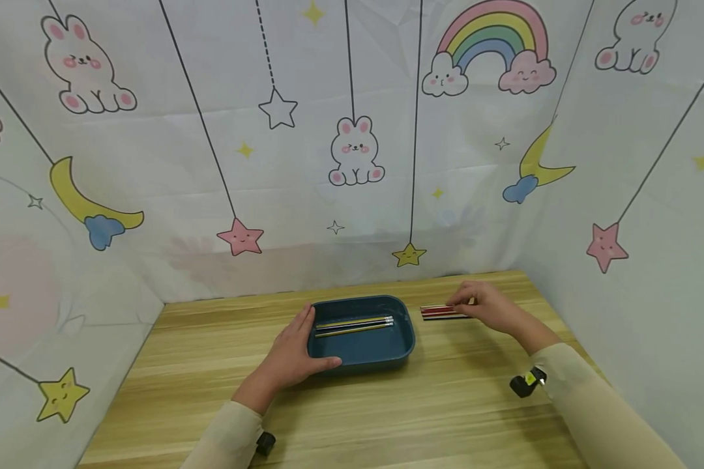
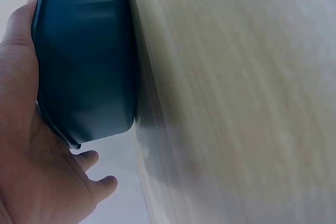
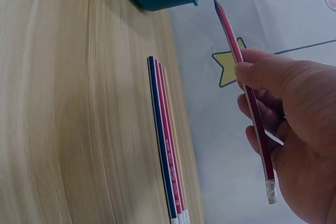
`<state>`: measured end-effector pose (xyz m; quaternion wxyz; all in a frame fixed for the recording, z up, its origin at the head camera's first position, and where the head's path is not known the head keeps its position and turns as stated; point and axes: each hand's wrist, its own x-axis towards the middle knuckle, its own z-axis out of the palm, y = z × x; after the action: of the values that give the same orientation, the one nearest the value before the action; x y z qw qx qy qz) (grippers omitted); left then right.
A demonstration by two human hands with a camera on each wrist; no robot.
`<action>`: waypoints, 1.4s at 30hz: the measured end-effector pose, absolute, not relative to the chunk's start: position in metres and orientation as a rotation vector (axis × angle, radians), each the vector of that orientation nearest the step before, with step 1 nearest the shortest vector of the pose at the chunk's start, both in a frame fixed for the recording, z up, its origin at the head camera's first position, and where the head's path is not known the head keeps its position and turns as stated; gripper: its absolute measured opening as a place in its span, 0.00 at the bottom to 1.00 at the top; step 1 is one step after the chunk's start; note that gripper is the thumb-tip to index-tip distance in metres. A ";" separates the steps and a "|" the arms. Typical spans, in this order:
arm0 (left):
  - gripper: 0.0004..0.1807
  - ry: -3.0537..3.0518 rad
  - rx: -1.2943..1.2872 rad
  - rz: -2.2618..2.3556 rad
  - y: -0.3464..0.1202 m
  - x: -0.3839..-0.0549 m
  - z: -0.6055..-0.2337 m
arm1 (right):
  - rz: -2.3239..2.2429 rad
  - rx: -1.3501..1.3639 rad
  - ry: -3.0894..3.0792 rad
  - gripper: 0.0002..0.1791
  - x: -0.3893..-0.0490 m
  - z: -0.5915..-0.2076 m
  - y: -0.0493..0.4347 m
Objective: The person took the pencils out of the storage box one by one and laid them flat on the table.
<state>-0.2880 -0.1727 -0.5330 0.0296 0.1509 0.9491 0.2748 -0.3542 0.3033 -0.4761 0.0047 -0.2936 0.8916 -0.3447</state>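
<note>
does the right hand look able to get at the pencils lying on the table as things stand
Probably not cleanly: the right hand pinches a red pencil. Otherwise the way looks free, as the other pencils lie close by on the table with nothing on top.

You count one blue tray (image 1: 364, 352), at least two pencils (image 1: 352, 330) inside; exact number unclear. One pencil (image 3: 258, 124) in your right grip (image 1: 484, 306). At least three pencils (image 3: 169, 140) on the bench (image 1: 416, 417). In head view, wall (image 1: 305, 195) shows three rabbits (image 1: 356, 156), one cut off, plus one rainbow (image 1: 493, 32), two moons (image 1: 73, 198), two pink stars (image 1: 240, 238).
</note>
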 end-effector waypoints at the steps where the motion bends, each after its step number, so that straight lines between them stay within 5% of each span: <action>1: 0.73 2.927 0.466 0.847 -0.173 -0.288 -0.533 | -1.080 -0.921 2.788 0.10 -0.355 -0.477 0.304; 42: 0.73 2.922 0.476 0.844 -0.173 -0.288 -0.531 | -1.120 -0.874 2.816 0.10 -0.374 -0.545 0.326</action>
<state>-0.2878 -0.1728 -0.5313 0.0314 0.1544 0.9487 0.2740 -0.3740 0.3256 -0.5454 -0.0063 -0.2771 0.8928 -0.3551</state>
